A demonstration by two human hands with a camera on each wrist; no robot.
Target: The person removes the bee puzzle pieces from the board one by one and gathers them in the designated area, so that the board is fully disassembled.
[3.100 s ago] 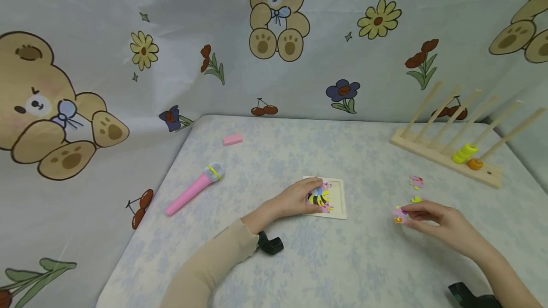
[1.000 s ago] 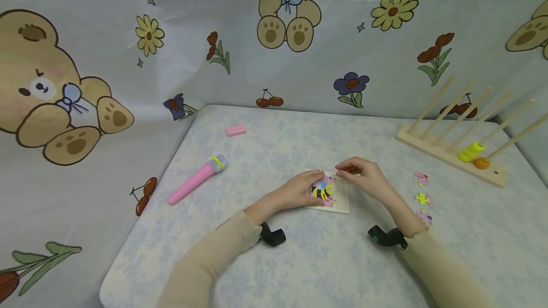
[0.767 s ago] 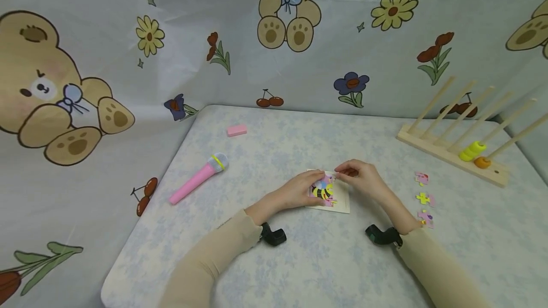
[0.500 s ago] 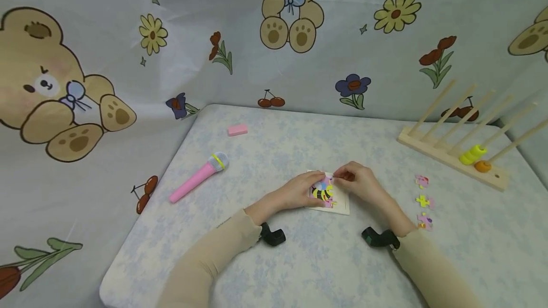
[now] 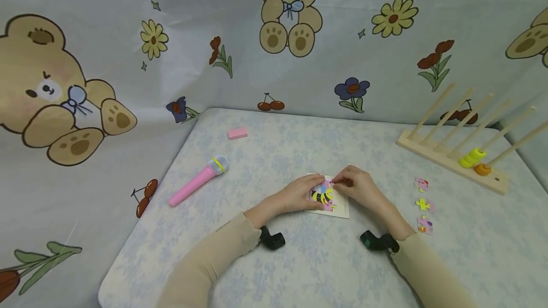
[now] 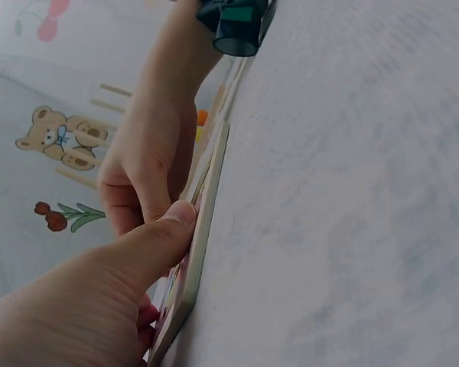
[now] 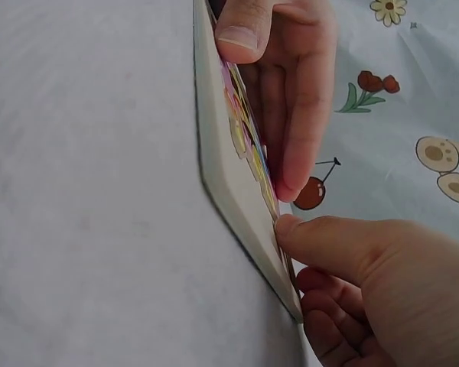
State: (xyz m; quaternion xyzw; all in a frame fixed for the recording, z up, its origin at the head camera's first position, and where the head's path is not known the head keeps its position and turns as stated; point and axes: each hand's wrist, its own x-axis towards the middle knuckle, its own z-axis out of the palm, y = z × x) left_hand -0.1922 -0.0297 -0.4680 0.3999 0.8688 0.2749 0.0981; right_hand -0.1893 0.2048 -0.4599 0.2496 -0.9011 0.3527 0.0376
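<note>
1. Cream-coloured and square, a flat puzzle tray (image 5: 341, 207) is lying on the white tabletop with blue mottling (image 5: 265, 156), its right-hand strip showing bare.
2. Inside the tray's left part, a pink jigsaw picture of a yellow-and-black striped bee (image 5: 322, 197) is sitting partly under the fingers.
3. At the tray's left side, the left hand (image 5: 296, 195) is resting with fingers extended, thumb touching the near part and fingers the far part; it is pressing rather than clenching.
4. Over the tray's far part, the right hand (image 5: 361, 188) is pinching a small, thin pink puzzle piece (image 5: 329, 180) between thumb and fingers, right at the fingertips and just beside the bee picture; most of that piece is being hidden.
5. To the right of the tray, three loose jigsaw pieces in pink, yellow and purple (image 5: 424, 205) are lying in a row, apart from both hands.
6. Farther right and beyond the tray, a pale wooden bead stand with slanting-looking rods (image 5: 441, 156) is holding yellow beads (image 5: 472, 158) and an orange bead (image 5: 482, 169).
7. To the tray's left, a pink toy microphone with a grey head (image 5: 199, 182) is lying; beyond it, a pink rectangular block (image 5: 237, 133) is resting.
8. On the beige left sleeve (image 5: 214, 246), left of the tray, a faint line of dark marks is running, too small to read.
</note>
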